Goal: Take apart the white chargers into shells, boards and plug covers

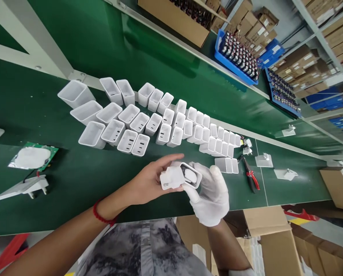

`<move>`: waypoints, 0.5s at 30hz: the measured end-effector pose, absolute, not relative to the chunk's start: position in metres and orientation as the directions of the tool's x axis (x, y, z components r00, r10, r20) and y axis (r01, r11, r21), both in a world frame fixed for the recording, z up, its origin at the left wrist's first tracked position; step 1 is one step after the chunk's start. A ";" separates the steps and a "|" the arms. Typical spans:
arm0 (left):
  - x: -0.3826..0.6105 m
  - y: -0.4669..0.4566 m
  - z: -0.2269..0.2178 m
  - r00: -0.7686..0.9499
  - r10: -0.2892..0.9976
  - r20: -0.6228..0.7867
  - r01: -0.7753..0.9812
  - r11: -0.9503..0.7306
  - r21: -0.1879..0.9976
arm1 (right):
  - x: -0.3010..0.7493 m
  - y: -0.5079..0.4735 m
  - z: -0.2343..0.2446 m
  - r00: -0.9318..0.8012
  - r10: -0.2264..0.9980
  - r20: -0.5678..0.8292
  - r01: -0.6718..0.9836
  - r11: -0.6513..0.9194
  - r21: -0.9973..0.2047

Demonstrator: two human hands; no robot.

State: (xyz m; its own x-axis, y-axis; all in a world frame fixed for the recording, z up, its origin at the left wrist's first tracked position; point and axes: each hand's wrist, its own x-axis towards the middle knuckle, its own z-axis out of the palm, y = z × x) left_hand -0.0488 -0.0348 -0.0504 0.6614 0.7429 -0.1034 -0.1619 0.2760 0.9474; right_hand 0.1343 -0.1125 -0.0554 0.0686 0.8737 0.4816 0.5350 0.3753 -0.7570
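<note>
Bare, with a red cord at the wrist, my left hand [148,182] grips a white plug cover [171,178] between thumb and fingers. My right hand [210,197], in a white glove, is closed around a white plastic housing [198,181], its open end facing up. Inside the housing sits a white padded part [190,176]; what lies under it is hidden. The cover is at the housing's left rim, tilted off the opening. Just beyond my hands stand rows of open white housings [127,142], several with slots in their bottoms.
On the left lies a green circuit board [52,153] with a white pad, wired to a plug cover [24,186]. Red-handled pliers [251,179] lie to the right, near loose plug covers [286,174]. A blue tray [236,71] of components stands on the upper shelf. Cardboard boxes [275,245] sit below the bench edge.
</note>
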 end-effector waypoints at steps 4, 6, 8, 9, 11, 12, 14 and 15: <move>-0.043 -0.030 -0.052 0.671 0.727 -0.144 -0.144 0.318 0.937 | 0.134 -0.103 -0.052 0.054 0.853 0.519 0.609 0.384 -0.694; -0.041 -0.027 -0.053 0.674 0.727 -0.131 -0.136 0.296 0.946 | 0.137 -0.098 -0.047 -0.024 0.837 0.547 0.710 0.399 -0.580; -0.040 -0.025 -0.054 0.677 0.729 -0.099 -0.117 0.240 0.964 | 0.143 -0.093 -0.037 -0.146 0.832 0.535 0.789 0.425 -0.445; -0.040 -0.025 -0.053 0.679 0.729 -0.087 -0.103 0.212 0.972 | 0.147 -0.091 -0.031 -0.204 0.837 0.508 0.806 0.438 -0.399; -0.041 -0.025 -0.053 0.679 0.731 -0.067 -0.087 0.171 0.981 | 0.157 -0.082 -0.016 -0.286 0.859 0.424 0.809 0.453 -0.373; -0.042 -0.026 -0.053 0.680 0.731 -0.051 -0.093 0.155 0.983 | 0.162 -0.074 -0.008 -0.286 0.876 0.389 0.819 0.434 -0.375; -0.044 -0.028 -0.057 0.671 0.742 -0.012 -0.099 0.105 0.989 | 0.173 -0.048 0.005 -0.168 0.914 0.369 0.871 0.313 -0.378; -0.046 -0.030 -0.060 0.658 0.753 0.005 -0.070 0.055 0.996 | 0.178 -0.029 0.010 -0.057 0.925 0.375 0.903 0.208 -0.376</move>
State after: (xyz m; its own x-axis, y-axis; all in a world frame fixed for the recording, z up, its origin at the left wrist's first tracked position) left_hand -0.0458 -0.0302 -0.0605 0.6585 0.7526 0.0048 -0.0703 0.0551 0.9960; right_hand 0.1780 -0.0292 0.0096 -0.0570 0.9252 0.3753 0.9028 0.2083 -0.3763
